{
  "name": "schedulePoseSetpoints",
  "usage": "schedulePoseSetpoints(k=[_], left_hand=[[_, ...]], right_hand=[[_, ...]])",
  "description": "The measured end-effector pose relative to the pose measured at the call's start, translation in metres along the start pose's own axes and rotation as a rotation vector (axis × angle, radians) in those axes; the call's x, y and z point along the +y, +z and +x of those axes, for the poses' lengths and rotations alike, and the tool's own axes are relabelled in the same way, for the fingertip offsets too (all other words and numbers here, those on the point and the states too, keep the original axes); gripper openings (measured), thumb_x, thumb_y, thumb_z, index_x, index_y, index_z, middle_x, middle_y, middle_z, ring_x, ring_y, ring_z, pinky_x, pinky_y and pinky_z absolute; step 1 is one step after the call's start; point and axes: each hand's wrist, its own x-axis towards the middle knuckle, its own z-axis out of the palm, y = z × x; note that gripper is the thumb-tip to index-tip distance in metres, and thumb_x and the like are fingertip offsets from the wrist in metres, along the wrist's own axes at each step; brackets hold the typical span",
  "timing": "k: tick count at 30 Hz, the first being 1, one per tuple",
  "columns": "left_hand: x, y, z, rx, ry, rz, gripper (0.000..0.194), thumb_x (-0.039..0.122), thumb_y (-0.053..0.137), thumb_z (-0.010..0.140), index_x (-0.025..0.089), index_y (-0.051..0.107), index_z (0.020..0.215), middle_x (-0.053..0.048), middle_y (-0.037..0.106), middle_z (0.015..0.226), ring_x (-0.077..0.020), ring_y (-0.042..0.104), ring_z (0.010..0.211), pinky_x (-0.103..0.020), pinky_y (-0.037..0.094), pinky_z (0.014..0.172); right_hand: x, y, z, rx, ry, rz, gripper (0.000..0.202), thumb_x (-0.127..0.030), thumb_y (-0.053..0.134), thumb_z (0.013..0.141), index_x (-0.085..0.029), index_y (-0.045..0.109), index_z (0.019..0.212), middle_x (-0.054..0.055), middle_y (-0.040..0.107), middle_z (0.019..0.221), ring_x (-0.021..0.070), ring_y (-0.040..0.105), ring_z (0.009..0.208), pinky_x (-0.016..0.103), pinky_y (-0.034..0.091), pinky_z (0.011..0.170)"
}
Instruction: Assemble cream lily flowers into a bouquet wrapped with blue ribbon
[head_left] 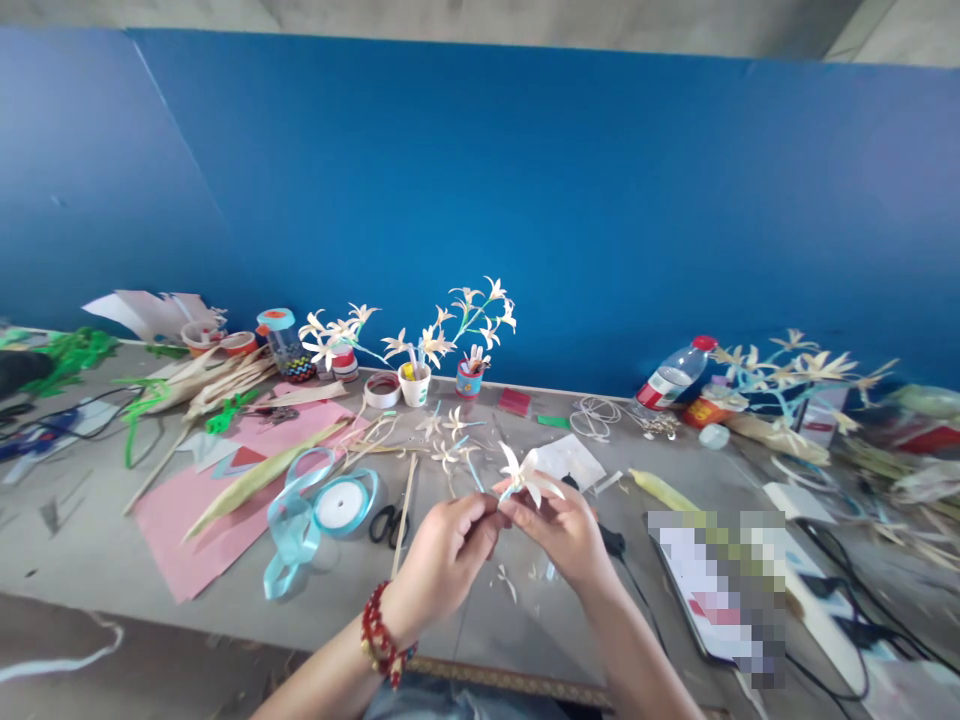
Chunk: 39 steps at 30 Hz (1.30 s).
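Observation:
A handmade cream flower (527,474) with narrow pointed petals is held up over the middle of the table. Pinched closed, my left hand (446,550) grips it low down by its pale blue stem. My right hand (571,535) is closed on the flower's base, its fingers meeting those of the left; the exact contact is partly hidden. Several similar small flowers (448,455) lie on the table just beyond my hands. Black scissors (388,524) rest left of my left hand, near a spool of light blue ribbon (339,505).
Cups (414,386) holding finished flowers stand along the blue wall (480,200). Pink paper (202,520) and a corn husk (262,478) lie left. To the right are a plastic bottle (673,375), a phone (697,590), black cables (832,640) and more flowers (795,375).

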Motion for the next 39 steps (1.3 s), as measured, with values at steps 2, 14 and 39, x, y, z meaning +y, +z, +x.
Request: schedulePoseSetpoints(k=[2,14,39], left_hand=[[0.001,0.000,0.000,-0.003,0.000,0.001,0.023,0.025,0.045,0.097,0.019,0.052,0.076,0.003,0.050,0.061,-0.0105,0.044,0.055,-0.021,0.034,0.056],[0.001,0.002,-0.004,0.008,0.042,0.164,0.026,0.026,0.044,0.099,0.021,0.048,0.074,0.002,0.048,0.064,-0.0119,0.042,0.056,-0.023,0.031,0.056],[-0.010,0.015,-0.007,0.361,0.494,0.305,0.010,0.013,0.054,0.096,0.019,0.062,0.099,-0.004,0.070,0.073,-0.0144,0.062,0.059,-0.024,0.047,0.059]], right_hand=[[0.001,0.000,0.000,-0.018,0.028,0.071,0.018,-0.038,0.073,0.084,-0.021,0.073,0.079,0.002,0.069,0.074,0.0174,0.064,0.067,0.026,0.053,0.063],[-0.001,0.003,-0.005,-0.006,0.184,0.283,0.026,-0.040,0.077,0.081,-0.019,0.066,0.071,0.001,0.064,0.069,0.0151,0.063,0.062,0.026,0.054,0.061],[0.000,0.004,-0.013,0.123,-0.213,0.063,0.013,-0.028,0.067,0.091,-0.023,0.075,0.082,0.006,0.072,0.075,0.0205,0.067,0.068,0.030,0.054,0.062]])
